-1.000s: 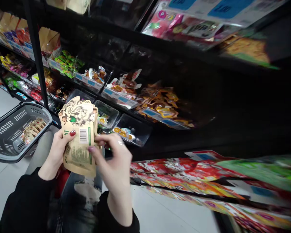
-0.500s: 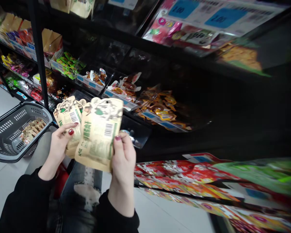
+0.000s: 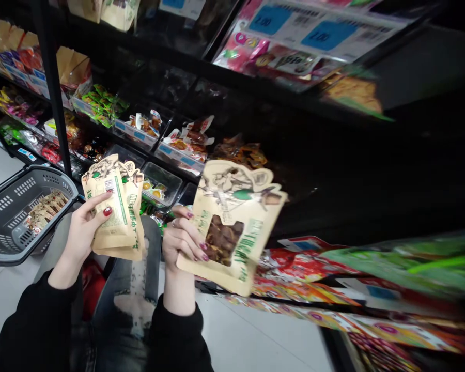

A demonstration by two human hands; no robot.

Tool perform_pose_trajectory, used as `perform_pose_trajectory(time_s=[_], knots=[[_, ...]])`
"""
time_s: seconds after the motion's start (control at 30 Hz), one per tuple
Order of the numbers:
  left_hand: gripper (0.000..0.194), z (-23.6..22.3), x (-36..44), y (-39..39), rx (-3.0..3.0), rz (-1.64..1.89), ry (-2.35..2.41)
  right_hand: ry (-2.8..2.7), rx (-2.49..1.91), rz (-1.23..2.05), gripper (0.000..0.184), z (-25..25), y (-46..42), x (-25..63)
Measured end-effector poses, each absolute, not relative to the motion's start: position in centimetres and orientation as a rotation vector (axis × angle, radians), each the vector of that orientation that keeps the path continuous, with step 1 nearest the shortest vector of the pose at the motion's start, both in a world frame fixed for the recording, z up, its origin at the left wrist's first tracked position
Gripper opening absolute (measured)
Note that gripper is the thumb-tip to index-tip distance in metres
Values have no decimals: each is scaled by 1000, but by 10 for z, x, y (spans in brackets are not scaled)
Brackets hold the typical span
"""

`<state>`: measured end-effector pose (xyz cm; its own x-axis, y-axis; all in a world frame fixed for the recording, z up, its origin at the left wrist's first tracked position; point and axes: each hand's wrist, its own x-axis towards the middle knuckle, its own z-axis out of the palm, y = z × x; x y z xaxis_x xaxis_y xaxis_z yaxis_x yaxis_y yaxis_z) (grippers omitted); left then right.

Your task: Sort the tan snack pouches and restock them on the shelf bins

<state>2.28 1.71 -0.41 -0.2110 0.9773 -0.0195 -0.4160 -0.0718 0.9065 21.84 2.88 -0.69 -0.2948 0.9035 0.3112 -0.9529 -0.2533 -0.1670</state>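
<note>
Left fingers (image 3: 94,201): holding overlapping tan pouches (image 3: 118,222) | right fingers (image 3: 188,233): holding 1 windowed pouch (image 3: 234,232)

Through my feed, I have the basket (image 3: 13,212) at left before the rack (image 3: 52,88), packets (image 3: 46,209) inside near its right edge; rightward, overlapping pouches (image 3: 120,217), then a single pouch (image 3: 228,235).

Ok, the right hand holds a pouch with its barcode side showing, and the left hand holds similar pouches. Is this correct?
Not quite: in the head view, the right hand holds a pouch with its window side showing, not a barcode. The left hand does hold similar pouches.
</note>
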Motion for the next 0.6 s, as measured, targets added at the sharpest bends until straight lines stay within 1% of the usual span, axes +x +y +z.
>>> perform_pose_trajectory(time_s=[0.07,0.1,0.13,0.2,0.23,0.27,0.33,0.37,0.47,0.53,0.6], knots=[[32,-3,23,18,774,1551,1018,-160,618,2005,24,-11,33,217],[32,-3,23,18,770,1553,1019,-71,758,2060,26,-11,35,217],[33,-3,23,19,767,1556,1019,-24,808,2080,26,-11,35,217],[33,-4,22,19,767,1560,1019,-34,735,2027,25,-10,34,217],[32,-5,22,19,771,1560,1022,-100,602,1962,23,-9,32,217],[32,-6,22,20,777,1557,1024,-212,378,1860,19,-8,30,217],[32,-7,22,20,798,1550,1030,-451,-165,1564,7,-4,26,215],[32,-7,21,19,814,1547,1034,-542,-405,1394,5,-2,23,214],[32,-8,21,19,857,1542,1057,-721,-917,875,18,7,18,213],[33,-9,20,19,869,1543,1066,-833,-1180,551,21,16,14,214],[32,-10,19,19,904,1544,1079,-931,-1370,335,22,26,9,215]])
